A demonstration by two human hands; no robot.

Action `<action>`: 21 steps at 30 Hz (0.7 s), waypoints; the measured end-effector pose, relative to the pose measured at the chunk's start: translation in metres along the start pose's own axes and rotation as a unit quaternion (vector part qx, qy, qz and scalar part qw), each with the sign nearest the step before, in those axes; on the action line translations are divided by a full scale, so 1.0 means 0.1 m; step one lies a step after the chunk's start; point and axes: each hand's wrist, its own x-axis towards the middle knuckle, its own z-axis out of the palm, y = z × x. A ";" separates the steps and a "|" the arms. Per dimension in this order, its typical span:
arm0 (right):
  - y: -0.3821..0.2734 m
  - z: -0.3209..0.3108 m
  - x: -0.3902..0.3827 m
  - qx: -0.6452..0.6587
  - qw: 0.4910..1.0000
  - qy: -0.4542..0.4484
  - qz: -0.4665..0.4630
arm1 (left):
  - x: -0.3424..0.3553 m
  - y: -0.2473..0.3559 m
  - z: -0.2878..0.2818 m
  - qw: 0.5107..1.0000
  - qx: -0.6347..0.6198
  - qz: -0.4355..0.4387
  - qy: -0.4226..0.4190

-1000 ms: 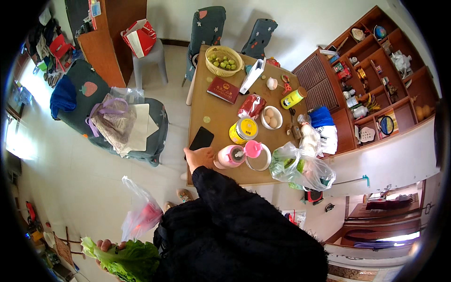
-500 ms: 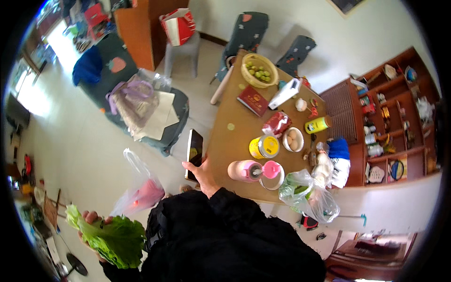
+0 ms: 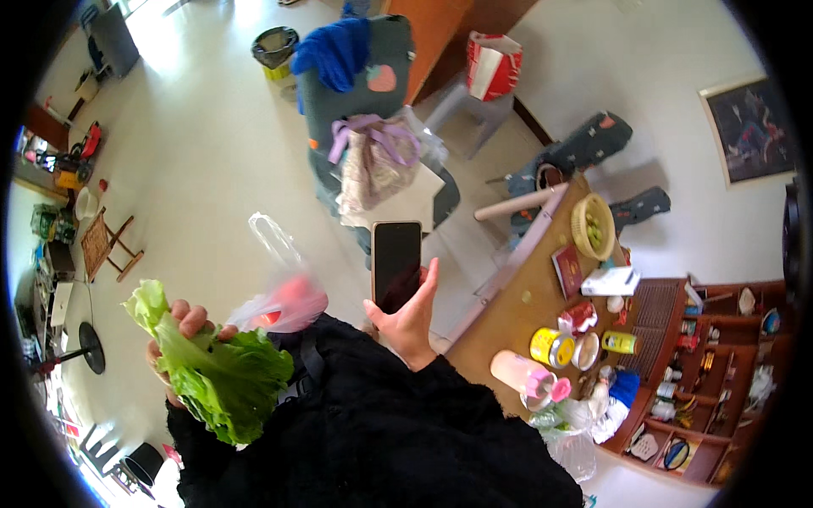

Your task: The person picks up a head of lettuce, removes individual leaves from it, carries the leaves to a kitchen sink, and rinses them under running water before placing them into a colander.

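My right hand (image 3: 410,319) holds a black phone (image 3: 396,263) upright in front of me, its dark screen facing up, away from the wooden table (image 3: 517,313). My left hand (image 3: 182,327) grips a bunch of green lettuce (image 3: 218,379) at the lower left. A clear plastic bag with something red inside (image 3: 282,298) hangs from the same hand, just right of the lettuce. Both arms wear black fuzzy sleeves.
The table at right carries a basket of green fruit (image 3: 592,227), a red booklet (image 3: 566,271), a yellow tin (image 3: 547,346) and a pink-lidded bottle (image 3: 529,377). A grey chair with bags (image 3: 373,161) stands ahead; wooden shelves (image 3: 711,372) at far right.
My right hand has lifted the phone off the table's edge and brought it up in front of me. The view has swung left, so the table sits further right.
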 end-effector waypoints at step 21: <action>-2.26 3.13 3.03 0.573 0.723 -0.326 0.208 | 2.30 3.67 -1.09 0.970 0.078 0.186 0.132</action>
